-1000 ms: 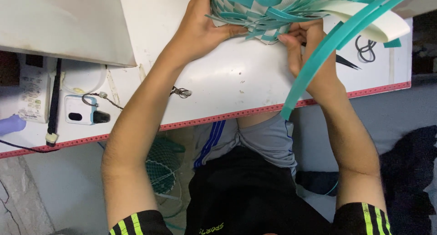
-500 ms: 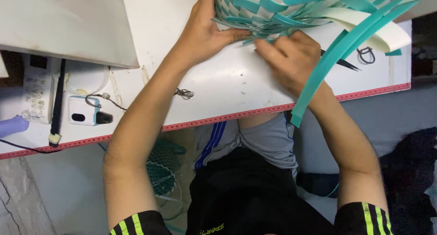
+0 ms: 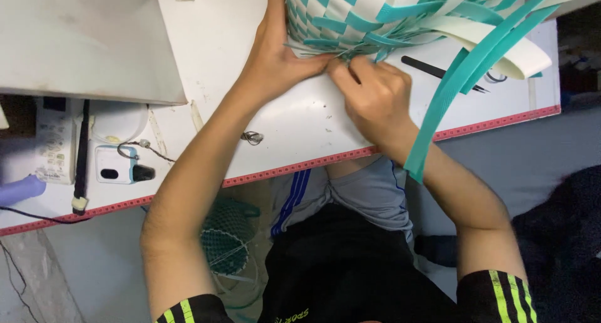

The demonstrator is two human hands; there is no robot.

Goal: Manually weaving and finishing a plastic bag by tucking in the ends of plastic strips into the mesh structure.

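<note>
A half-woven basket (image 3: pixel 350 13) of teal and white plastic strips rests on a white table (image 3: pixel 294 116) at the top of the head view. My left hand (image 3: pixel 275 54) presses against the basket's left side, thumb along its lower edge. My right hand (image 3: pixel 372 94) pinches a strip end at the basket's bottom edge, right beside the left thumb. Loose teal strips (image 3: pixel 451 91) hang from the weave and drape over my right forearm. A wide white strip (image 3: pixel 501 44) curls out to the right.
A red measuring tape (image 3: pixel 300 166) lines the table's near edge. A black pointed tool (image 3: pixel 438 69) lies right of my hands. A small metal clip (image 3: pixel 251 137), a white charger (image 3: pixel 116 163) and a power strip (image 3: pixel 53 138) sit left. A teal net basket (image 3: pixel 228 232) is under the table.
My right hand has moved left along the basket's lower edge, from its right side to meet my left thumb. The basket shifted slightly; the loose teal strips now cross my forearm.
</note>
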